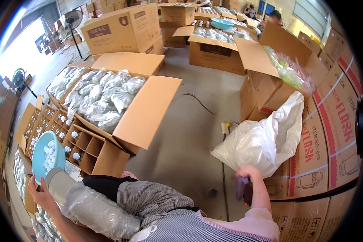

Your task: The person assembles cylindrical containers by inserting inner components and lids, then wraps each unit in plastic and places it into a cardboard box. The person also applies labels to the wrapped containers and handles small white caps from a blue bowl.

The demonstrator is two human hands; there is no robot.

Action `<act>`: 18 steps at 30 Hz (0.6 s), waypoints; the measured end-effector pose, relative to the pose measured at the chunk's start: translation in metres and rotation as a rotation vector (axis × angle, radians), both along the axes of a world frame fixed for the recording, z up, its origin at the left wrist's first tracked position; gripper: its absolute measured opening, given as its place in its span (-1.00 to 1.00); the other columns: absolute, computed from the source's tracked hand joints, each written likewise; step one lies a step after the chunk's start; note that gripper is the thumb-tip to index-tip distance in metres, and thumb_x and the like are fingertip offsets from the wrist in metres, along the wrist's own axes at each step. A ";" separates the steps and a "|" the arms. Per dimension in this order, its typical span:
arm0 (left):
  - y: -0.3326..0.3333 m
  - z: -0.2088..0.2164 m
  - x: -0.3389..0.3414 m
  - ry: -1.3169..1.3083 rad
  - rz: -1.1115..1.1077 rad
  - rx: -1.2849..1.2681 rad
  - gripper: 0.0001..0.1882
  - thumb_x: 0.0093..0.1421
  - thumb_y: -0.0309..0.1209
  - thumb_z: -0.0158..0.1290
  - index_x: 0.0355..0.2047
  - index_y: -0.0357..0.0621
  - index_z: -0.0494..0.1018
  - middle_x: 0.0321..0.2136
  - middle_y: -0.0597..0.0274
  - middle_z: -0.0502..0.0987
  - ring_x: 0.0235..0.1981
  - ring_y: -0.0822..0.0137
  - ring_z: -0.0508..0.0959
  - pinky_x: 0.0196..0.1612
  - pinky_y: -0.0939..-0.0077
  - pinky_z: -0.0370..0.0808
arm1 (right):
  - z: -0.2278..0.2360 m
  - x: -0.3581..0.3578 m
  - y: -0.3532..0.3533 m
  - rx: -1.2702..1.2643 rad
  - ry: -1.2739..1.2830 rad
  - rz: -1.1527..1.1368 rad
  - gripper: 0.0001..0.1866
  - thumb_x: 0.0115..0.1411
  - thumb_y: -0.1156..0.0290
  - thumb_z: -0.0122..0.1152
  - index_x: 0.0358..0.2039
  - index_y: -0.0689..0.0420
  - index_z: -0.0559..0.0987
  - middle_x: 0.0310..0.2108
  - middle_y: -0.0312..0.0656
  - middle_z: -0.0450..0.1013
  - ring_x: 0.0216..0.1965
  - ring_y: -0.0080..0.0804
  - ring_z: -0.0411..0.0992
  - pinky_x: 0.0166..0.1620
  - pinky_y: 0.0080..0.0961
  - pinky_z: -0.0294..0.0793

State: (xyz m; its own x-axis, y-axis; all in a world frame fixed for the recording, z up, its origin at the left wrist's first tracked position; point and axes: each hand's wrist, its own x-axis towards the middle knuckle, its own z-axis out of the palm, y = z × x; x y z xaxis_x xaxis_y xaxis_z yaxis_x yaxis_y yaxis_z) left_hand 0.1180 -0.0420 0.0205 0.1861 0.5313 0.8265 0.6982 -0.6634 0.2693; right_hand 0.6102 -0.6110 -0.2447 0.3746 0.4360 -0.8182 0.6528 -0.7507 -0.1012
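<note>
My left hand (40, 194) is at the near rim of a light blue basin (60, 151), its fingers curled at the edge. White caps (49, 155) lie in the basin. A long grey cylinder wrapped in clear plastic (97, 205) lies along the inside of my left forearm. On the other side, my right hand (248, 172) is closed on a dark purple glove (243, 189), which hangs down, slightly blurred. Just beyond that hand, a white woven sack (266, 139) slumps against cartons.
Left, a divided carton (90, 145) holds capped bottles. Behind it, an open carton (145, 113) is full of silvery plastic-wrapped items (105, 94). Strapped cartons (326, 133) are stacked at right. A cable (197, 99) crosses the floor. People (274, 18) are far back.
</note>
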 end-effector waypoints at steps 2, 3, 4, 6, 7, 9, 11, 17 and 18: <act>-0.035 0.021 0.007 0.044 -0.013 0.035 -0.83 0.26 -0.50 0.08 -0.15 -0.24 0.49 -0.27 0.18 0.52 -0.23 0.32 0.52 -0.11 0.45 0.44 | 0.108 -0.036 0.129 0.572 0.093 -0.264 -0.64 0.21 0.18 0.18 -0.11 0.18 0.52 -0.20 -0.09 0.54 -0.14 -0.27 0.48 -0.05 -0.38 0.44; -0.043 0.017 0.025 0.029 -0.218 -0.090 -0.85 0.21 -0.55 0.09 -0.19 -0.24 0.50 -0.31 0.18 0.51 -0.28 0.33 0.51 -0.15 0.46 0.44 | 0.117 -0.048 0.167 0.876 0.126 -0.321 -0.68 0.22 0.27 0.23 -0.11 0.20 0.47 -0.17 -0.12 0.51 -0.11 -0.35 0.46 -0.02 -0.42 0.42; -0.057 0.014 0.041 0.027 -0.405 -0.208 -0.86 0.16 -0.60 0.10 -0.24 -0.25 0.50 -0.35 0.18 0.50 -0.33 0.34 0.50 -0.20 0.48 0.44 | 0.122 -0.059 0.212 1.067 0.251 -0.395 -0.67 0.23 0.33 0.25 -0.09 0.23 0.44 -0.10 -0.13 0.47 -0.06 -0.37 0.43 0.03 -0.41 0.40; -0.092 0.018 0.088 0.129 -0.683 -0.367 -0.78 -0.04 -0.68 0.20 -0.33 -0.27 0.52 -0.40 0.15 0.48 -0.45 0.35 0.49 -0.30 0.50 0.45 | 0.150 -0.088 0.306 1.205 0.282 -0.218 -0.61 0.25 0.33 0.23 0.01 0.24 0.41 -0.07 -0.13 0.45 -0.01 -0.36 0.41 0.09 -0.42 0.39; -0.102 0.016 0.108 0.144 -0.753 -0.474 -0.70 -0.06 -0.65 0.26 -0.27 -0.27 0.51 -0.37 0.13 0.47 -0.45 0.31 0.49 -0.30 0.49 0.47 | 0.150 -0.105 0.345 1.318 0.342 -0.239 -0.57 0.25 0.31 0.24 0.04 0.25 0.40 -0.07 -0.11 0.45 -0.02 -0.36 0.41 0.08 -0.42 0.39; -0.103 0.002 0.130 0.150 -0.803 -0.616 -0.59 -0.04 -0.57 0.31 -0.15 -0.26 0.45 -0.32 0.14 0.44 -0.40 0.28 0.49 -0.29 0.49 0.49 | 0.184 -0.158 0.406 1.325 0.574 -0.278 -0.60 0.29 0.31 0.17 0.05 0.25 0.41 -0.08 -0.17 0.45 -0.04 -0.41 0.42 0.06 -0.45 0.40; -0.088 -0.013 0.141 0.114 -0.849 -0.675 -0.50 -0.01 -0.43 0.35 -0.08 -0.21 0.40 -0.22 0.08 0.40 -0.26 0.20 0.50 -0.22 0.36 0.50 | 0.190 -0.189 0.445 1.347 1.033 -0.281 -0.62 0.36 0.34 0.05 0.11 0.24 0.40 -0.08 -0.24 0.45 -0.06 -0.54 0.39 0.04 -0.55 0.39; -0.037 -0.021 0.115 -0.080 -0.684 -0.855 -0.55 -0.06 -0.54 0.35 -0.22 -0.24 0.34 -0.36 0.17 0.47 -0.37 0.37 0.47 -0.24 0.47 0.49 | 0.208 -0.222 0.474 1.327 1.271 -0.166 -0.52 0.30 0.51 0.13 0.22 0.23 0.33 -0.07 -0.25 0.46 -0.07 -0.59 0.42 0.03 -0.58 0.42; -0.032 -0.026 0.114 -0.032 -0.682 -0.861 -0.57 -0.04 -0.56 0.33 -0.23 -0.25 0.34 -0.36 0.17 0.47 -0.38 0.37 0.46 -0.24 0.48 0.48 | 0.208 -0.221 0.473 1.376 1.065 -0.053 -0.55 0.25 0.57 0.17 0.16 0.25 0.39 -0.11 -0.20 0.49 -0.11 -0.56 0.45 -0.01 -0.55 0.46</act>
State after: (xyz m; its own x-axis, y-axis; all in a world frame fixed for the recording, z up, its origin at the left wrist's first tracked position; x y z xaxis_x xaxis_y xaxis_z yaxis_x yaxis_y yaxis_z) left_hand 0.2317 -0.0744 -0.0050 0.6453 0.7260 0.2379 0.2407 -0.4887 0.8386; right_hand 0.3893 -0.1378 -0.0369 -0.0004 0.9728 0.2316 -0.1387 0.2293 -0.9634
